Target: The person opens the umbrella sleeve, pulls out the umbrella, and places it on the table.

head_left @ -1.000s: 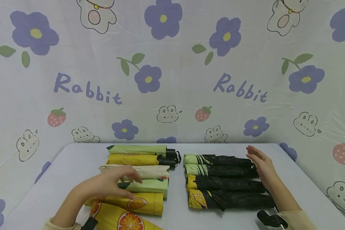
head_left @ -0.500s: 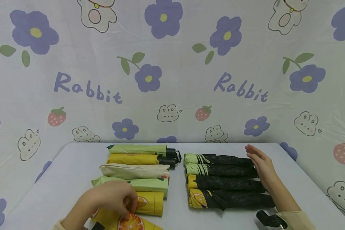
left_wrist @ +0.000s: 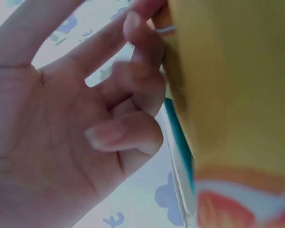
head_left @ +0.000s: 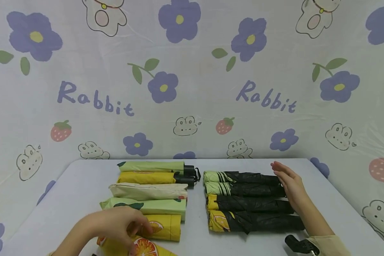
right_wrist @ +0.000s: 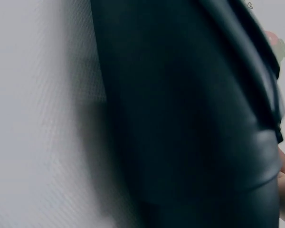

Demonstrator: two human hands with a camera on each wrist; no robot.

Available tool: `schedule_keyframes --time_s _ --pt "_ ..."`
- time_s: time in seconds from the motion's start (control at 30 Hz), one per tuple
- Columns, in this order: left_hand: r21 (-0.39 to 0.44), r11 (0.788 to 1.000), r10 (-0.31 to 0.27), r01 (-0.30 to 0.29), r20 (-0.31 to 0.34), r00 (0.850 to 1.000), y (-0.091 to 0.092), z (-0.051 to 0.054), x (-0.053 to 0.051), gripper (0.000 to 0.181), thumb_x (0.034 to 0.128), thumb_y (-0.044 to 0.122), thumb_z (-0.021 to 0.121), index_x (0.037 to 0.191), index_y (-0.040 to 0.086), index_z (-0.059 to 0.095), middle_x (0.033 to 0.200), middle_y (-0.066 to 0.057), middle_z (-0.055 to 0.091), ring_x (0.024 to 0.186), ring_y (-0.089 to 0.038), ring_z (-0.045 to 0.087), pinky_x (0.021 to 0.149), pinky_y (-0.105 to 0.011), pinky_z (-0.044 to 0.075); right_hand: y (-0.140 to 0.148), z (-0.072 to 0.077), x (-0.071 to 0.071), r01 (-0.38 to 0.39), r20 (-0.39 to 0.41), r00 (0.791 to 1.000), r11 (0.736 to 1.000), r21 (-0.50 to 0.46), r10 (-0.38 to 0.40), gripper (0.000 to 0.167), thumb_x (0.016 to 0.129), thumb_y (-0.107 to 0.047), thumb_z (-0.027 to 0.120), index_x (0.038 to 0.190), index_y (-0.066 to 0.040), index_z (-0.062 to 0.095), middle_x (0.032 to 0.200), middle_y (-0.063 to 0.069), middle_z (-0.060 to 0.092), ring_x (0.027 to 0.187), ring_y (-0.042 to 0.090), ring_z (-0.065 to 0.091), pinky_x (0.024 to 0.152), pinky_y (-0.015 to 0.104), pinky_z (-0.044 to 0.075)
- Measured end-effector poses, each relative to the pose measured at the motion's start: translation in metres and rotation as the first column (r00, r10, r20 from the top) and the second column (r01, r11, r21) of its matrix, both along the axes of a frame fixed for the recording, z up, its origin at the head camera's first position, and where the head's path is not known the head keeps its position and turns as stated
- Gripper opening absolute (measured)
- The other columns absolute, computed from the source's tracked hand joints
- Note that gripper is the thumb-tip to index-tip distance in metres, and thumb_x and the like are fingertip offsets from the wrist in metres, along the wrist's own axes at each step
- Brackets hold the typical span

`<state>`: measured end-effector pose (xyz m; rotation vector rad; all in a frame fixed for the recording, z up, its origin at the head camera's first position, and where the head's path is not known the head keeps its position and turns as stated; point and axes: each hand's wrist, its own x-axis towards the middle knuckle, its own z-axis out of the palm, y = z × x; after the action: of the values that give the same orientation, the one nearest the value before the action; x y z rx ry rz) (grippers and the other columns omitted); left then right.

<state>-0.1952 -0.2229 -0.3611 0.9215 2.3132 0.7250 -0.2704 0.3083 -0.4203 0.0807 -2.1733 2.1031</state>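
My left hand [head_left: 115, 222] is over the two nearest sleeves at the left, its fingers loosely curled and its thumb down at the nearest one. That yellow umbrella sleeve [head_left: 150, 249] has a printed orange slice; the left wrist view shows it close beside my fingers. Another yellow sleeve [head_left: 171, 227] lies just behind it. My thumb tip is outside the left wrist view. My right hand [head_left: 289, 185] has its fingers extended, standing on edge by the right ends of several folded black umbrellas [head_left: 262, 223]. Black fabric [right_wrist: 180, 114] fills most of the right wrist view.
Farther back at the left lie a light green sleeve [head_left: 163, 205], a cream sleeve [head_left: 147, 191], and yellow [head_left: 147, 177] and light green [head_left: 153, 166] umbrellas with black handles. A white table [head_left: 193, 213] carries both rows. Behind hangs a printed curtain [head_left: 192, 99].
My left hand has come down and nearer from above the green and yellow sleeves, its fingers curling more. My right hand and both rows look unmoved.
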Motion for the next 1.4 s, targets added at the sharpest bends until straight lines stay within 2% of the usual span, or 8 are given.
schedule_keyframes --time_s 0.1,0.23,0.47,0.77,0.97,1.2,1.33,1.4 --pt "-0.044 0.999 0.002 -0.007 -0.108 0.994 -0.005 -0.005 0.006 0.038 0.0694 0.031 0.086 0.104 0.032 0.07 0.076 0.016 0.054 0.065 0.003 0.044 0.058 -0.017 0.04 0.0 0.001 0.0 -0.003 -0.005 1.0 1.0 -0.014 0.003 0.055 0.101 -0.024 0.054 0.149 -0.006 0.036 0.123 -0.024 0.057 0.117 -0.013 0.049 0.112 0.012 0.03" --pt "-0.053 0.998 0.026 -0.038 -0.218 0.976 -0.009 -0.013 0.008 0.023 0.0705 0.036 0.086 0.087 0.034 0.069 0.073 0.018 0.051 0.063 0.004 0.043 0.055 -0.017 0.039 -0.001 0.002 0.0 -0.003 -0.007 1.0 1.0 -0.014 0.003 0.054 0.101 -0.024 0.054 0.149 -0.006 0.036 0.123 -0.024 0.057 0.116 -0.013 0.05 0.11 0.011 0.031" --pt "0.054 0.994 0.103 -0.092 -0.288 0.952 -0.014 -0.017 0.003 0.016 0.0794 0.041 0.078 0.078 0.033 0.064 0.068 0.016 0.048 0.06 0.004 0.041 0.055 -0.017 0.037 -0.002 0.002 0.001 -0.003 -0.016 1.0 1.0 0.005 0.004 0.054 0.102 -0.024 0.052 0.15 -0.006 0.035 0.124 -0.025 0.057 0.117 -0.013 0.049 0.112 0.011 0.03" --pt "0.037 0.975 0.218 -0.218 -0.341 0.914 -0.012 -0.017 -0.001 0.026 0.0803 0.046 0.076 0.085 0.028 0.059 0.063 0.015 0.049 0.055 0.002 0.042 0.052 -0.02 0.038 -0.008 0.002 0.001 0.034 -0.007 0.999 0.999 -0.008 -0.035 0.058 0.101 -0.026 0.053 0.151 -0.005 0.033 0.125 -0.024 0.057 0.118 -0.014 0.049 0.117 0.016 0.026" --pt "0.112 0.952 0.307 -0.286 -0.347 0.886 -0.014 -0.006 -0.021 0.026 0.0887 0.045 0.068 0.099 0.021 0.063 0.073 0.012 0.058 0.06 0.0 0.049 0.055 -0.021 0.043 -0.02 0.004 -0.001 0.019 -0.043 0.999 0.997 -0.075 -0.022 0.056 0.101 -0.02 0.054 0.149 0.0 0.034 0.124 -0.02 0.06 0.118 -0.01 0.053 0.114 0.015 0.031" --pt "0.204 0.915 0.402 -0.347 -0.452 0.796 -0.019 -0.003 -0.059 0.025 0.0914 0.023 0.069 0.112 0.01 0.066 0.108 -0.005 0.069 0.102 -0.024 0.062 0.086 -0.043 0.053 -0.046 0.013 -0.009 0.023 -0.014 1.0 0.999 -0.026 -0.023 0.059 0.1 -0.024 0.055 0.149 0.0 0.033 0.13 -0.013 0.057 0.12 -0.006 0.052 0.111 0.014 0.035" --pt "0.245 0.903 0.428 -0.352 -0.454 0.782 -0.024 -0.005 -0.074 0.032 0.0925 0.02 0.067 0.12 0.004 0.063 0.121 -0.013 0.065 0.116 -0.036 0.057 0.097 -0.055 0.047 -0.063 0.017 -0.014 -0.004 -0.002 1.0 1.0 -0.013 0.004 0.056 0.102 -0.025 0.053 0.149 -0.002 0.034 0.142 -0.001 0.051 0.125 -0.002 0.052 0.11 0.017 0.038" --pt "0.248 0.901 0.432 -0.356 -0.436 0.789 -0.027 -0.005 -0.077 0.035 0.0934 0.021 0.066 0.124 0.004 0.061 0.125 -0.014 0.064 0.12 -0.038 0.055 0.1 -0.057 0.045 -0.071 0.017 -0.017 -0.023 0.005 1.0 1.0 0.007 0.023 0.054 0.103 -0.024 0.05 0.15 -0.003 0.033 0.149 0.007 0.045 0.127 0.001 0.051 0.111 0.021 0.039"
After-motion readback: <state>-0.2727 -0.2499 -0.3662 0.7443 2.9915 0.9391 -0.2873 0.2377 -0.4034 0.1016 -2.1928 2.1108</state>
